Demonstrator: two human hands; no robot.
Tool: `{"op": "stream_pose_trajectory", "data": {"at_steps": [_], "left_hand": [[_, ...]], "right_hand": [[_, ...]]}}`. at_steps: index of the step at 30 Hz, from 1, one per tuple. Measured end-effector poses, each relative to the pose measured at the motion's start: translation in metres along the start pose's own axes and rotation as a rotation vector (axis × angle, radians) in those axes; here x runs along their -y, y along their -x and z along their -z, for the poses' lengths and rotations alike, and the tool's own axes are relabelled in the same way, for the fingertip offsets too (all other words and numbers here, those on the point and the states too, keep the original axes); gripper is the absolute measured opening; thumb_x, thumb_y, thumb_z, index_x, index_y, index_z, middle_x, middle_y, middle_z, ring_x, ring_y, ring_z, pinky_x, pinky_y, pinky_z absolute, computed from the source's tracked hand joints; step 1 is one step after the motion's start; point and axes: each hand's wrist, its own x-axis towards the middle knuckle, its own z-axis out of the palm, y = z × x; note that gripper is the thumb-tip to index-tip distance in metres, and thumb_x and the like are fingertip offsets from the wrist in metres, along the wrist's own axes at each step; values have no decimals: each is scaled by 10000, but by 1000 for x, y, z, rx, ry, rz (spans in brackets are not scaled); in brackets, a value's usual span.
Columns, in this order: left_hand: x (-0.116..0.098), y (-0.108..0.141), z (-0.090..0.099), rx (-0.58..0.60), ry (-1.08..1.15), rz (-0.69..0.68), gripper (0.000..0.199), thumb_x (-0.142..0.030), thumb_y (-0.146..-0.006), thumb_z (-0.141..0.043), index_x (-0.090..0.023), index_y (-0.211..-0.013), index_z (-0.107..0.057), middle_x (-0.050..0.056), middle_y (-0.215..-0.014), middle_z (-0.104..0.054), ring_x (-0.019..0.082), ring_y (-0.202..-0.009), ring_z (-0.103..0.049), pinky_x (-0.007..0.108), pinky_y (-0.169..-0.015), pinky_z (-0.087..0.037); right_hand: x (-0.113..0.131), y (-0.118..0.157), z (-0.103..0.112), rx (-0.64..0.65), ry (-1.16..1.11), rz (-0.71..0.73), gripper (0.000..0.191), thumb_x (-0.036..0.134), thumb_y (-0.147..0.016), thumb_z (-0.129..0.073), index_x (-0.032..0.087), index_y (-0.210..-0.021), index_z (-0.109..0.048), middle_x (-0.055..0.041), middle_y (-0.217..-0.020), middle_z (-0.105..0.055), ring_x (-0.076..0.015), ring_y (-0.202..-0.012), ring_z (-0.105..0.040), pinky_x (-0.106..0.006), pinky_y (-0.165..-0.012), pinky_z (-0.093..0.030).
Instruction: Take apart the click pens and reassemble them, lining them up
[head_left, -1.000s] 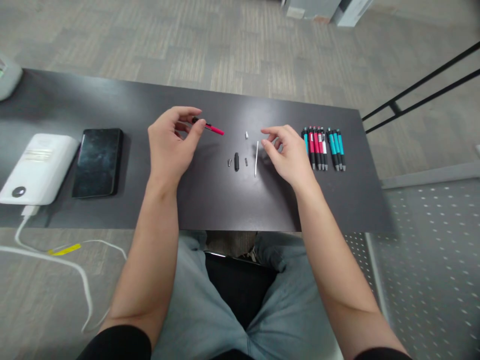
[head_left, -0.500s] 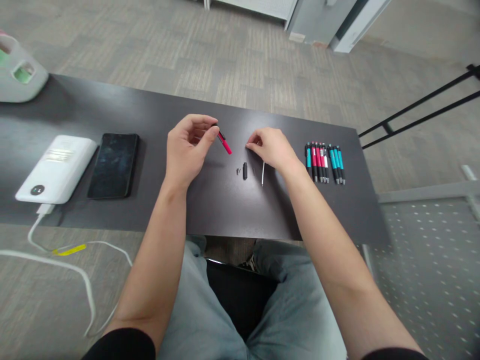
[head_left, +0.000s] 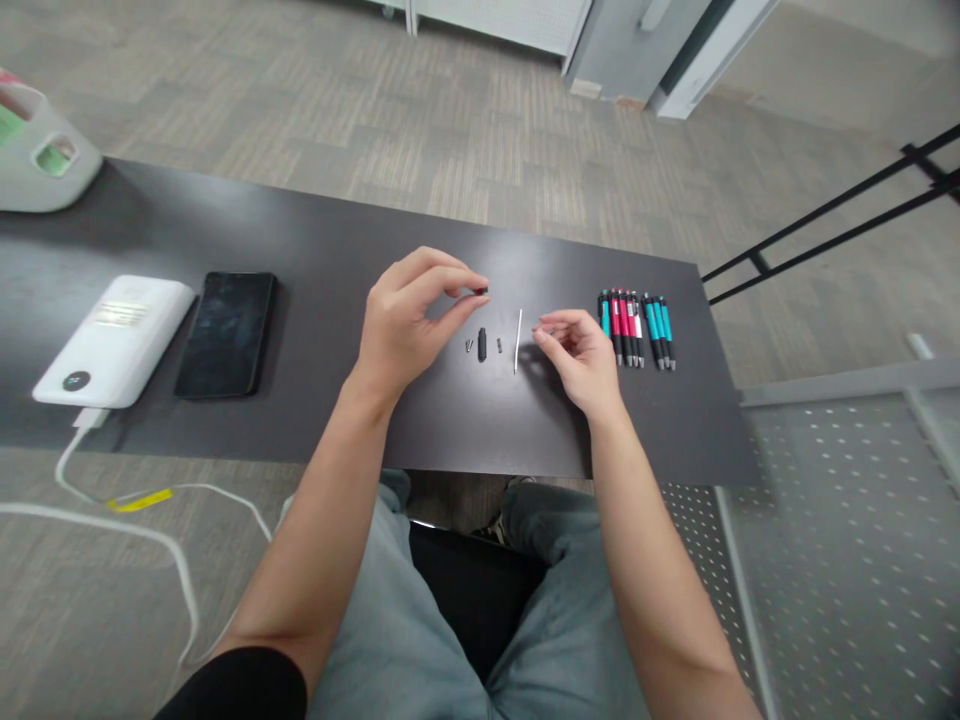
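The left hand (head_left: 409,320) pinches a small dark piece (head_left: 481,292); whether the right hand (head_left: 581,355) grips anything is unclear. Its leftward nudge could roll the slim white rod (head_left: 518,342).

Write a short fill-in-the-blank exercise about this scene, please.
1. The slim pen refill lies between the left hand and the ____ hand.
2. The black device lies beside a ____ power bank.
3. A ____ tag marks the thin cable.
4. The rightmost pen group holds ____ pens.

Missing words: right; white; yellow; three.
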Motion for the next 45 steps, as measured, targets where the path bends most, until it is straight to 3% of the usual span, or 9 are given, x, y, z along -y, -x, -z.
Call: {"op": "stream_pose_trajectory", "data": {"at_steps": [6, 8, 14, 24, 29, 34, 39, 42, 45], "left_hand": [[-2, -1, -7, 43, -40, -20, 64, -253, -1151, -893, -315, -1163, -907, 20, -1260, -991, 244, -1054, -920, 429, -949, -725], [-2, -1, -13, 15, -38, 4, 26, -318, -1177, -889, -305, -1181, -911, 19, -1203, -983, 229, -1006, -911, 414, -936, -727], [2, 2, -36, -104, 135, 197, 341, -682, -1205, -938, -343, -1233, -931, 1, -1067, -938, 189, -859, -872, 388, -777, -714], [-5, 3, -64, -117, 355, 388, 313, -649, -1067, -1085, -357, -1139, -999, -29, -961, -955, 189, -763, -850, 432, -710, -684], [-5, 4, -65, -102, 394, 435, 376, -688, -1046, -1111, -343, -1116, -979, -9, -958, -936, 228, -833, -878, 462, -741, -703], [0, 8, -65, -83, 405, 401, 417, -698, -1057, -1103, -334, -1163, -930, -29, -945, -897, 222, -899, -900, 397, -715, -709], [1, 12, -65, -90, 352, 438, 628, -903, -1002, -1049, -304, -1105, -889, 0, -944, -881, 189, -841, -863, 324, -719, -708], [6, 13, -62, -75, 315, 466, 637, -901, -1024, -1021, -288, -1105, -869, 24, -969, -885, 195, -849, -854, 315, -739, -703], [14, 12, -58, -55, 302, 481, 639, -894, -1039, -1002, -279, -1107, -844, 39, -968, -880, 202, -825, -834, 323, -745, -707]], "right_hand": [[5, -5, -8, 20, -290, -24, 509, 761, -970, -1057, 357, -1213, -865, -70, -1210, -970, -293, -1134, -899, -415, -863, -683], [9, -4, -7, -25, -411, -54, 514, 760, -957, -1085, 363, -1220, -891, -49, -1208, -973, -255, -1102, -893, -365, -816, -657], [19, 7, 8, -125, -672, -135, 554, 733, -860, -1151, 370, -1214, -927, -7, -1246, -965, -185, -1012, -846, -310, -818, -685], [16, 14, 27, -122, -869, -117, 533, 715, -827, -1215, 366, -1084, -905, 40, -1028, -845, -119, -823, -733, -255, -790, -723], [20, 14, 37, -102, -700, -151, 646, 760, -775, -1200, 359, -1175, -891, -4, -1161, -910, -191, -972, -862, -335, -863, -767], [27, 19, 42, -10, -332, -106, 588, 771, -851, -1137, 311, -1067, -843, -27, -1070, -917, -238, -945, -887, -368, -795, -702], [17, 25, 35, -22, 117, 66, 234, 387, -1065, -971, 296, -963, -781, -23, -989, -888, -236, -894, -799, -403, -878, -660], [10, 24, 27, 12, 291, 119, 240, 182, -1052, -918, 289, -935, -736, -29, -994, -859, -240, -899, -756, -405, -914, -632], [4, 20, 22, 42, 372, 122, 261, 157, -1067, -897, 289, -943, -709, -37, -1005, -830, -249, -903, -734, -413, -927, -617]]}}
